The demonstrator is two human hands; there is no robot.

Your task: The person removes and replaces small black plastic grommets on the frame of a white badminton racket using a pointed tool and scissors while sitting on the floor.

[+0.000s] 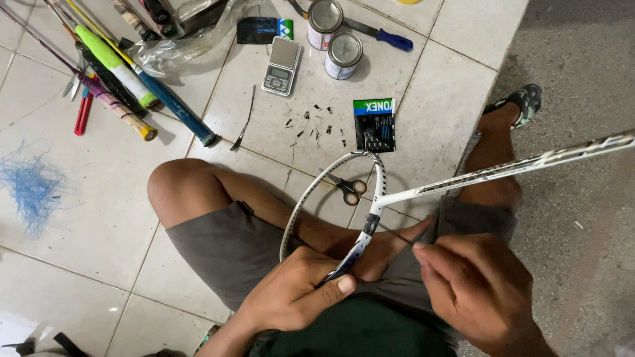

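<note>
While pinching: left grip [291, 297] on racket frame [370, 218]

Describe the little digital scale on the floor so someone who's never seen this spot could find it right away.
Start at the two round tins at the top of the tiled floor. Just left of them lies the pocket scale, a small flat silver-grey rectangle. Unlike the long racket handles farther left, it has a metal plate above a small display.

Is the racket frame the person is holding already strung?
No, the white racket frame gripped by the left hand is bare, with scissors and floor tiles showing through it.
</note>
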